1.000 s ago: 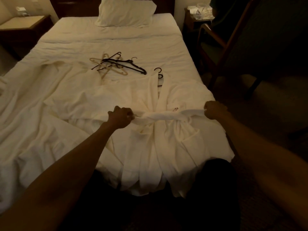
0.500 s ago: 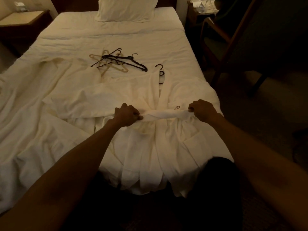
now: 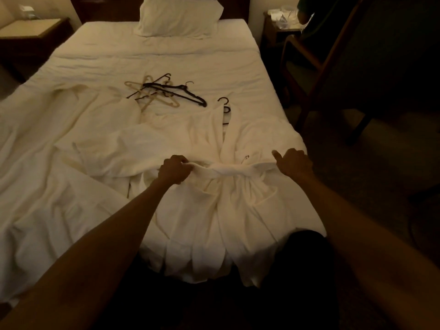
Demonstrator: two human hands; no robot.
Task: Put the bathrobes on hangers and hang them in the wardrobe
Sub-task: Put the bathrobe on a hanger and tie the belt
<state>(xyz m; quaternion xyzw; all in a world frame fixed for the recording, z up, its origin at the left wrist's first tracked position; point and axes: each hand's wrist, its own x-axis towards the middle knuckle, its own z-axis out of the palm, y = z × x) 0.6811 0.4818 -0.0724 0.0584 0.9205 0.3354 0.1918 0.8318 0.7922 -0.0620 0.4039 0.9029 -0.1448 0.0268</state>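
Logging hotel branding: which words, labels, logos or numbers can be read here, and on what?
No text is readable.
The small dark mark on the bathrobe: too small and dim to read.
The items on the right nightstand: too blurred to read.

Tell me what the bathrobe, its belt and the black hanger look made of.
The bathrobe looks like soft white matte cloth, likely cotton: it bunches in deep folds. The belt seems the same thick cloth, twisted into a soft band. The black hanger is probably plastic, a thin dark frame; dim light leaves it open.
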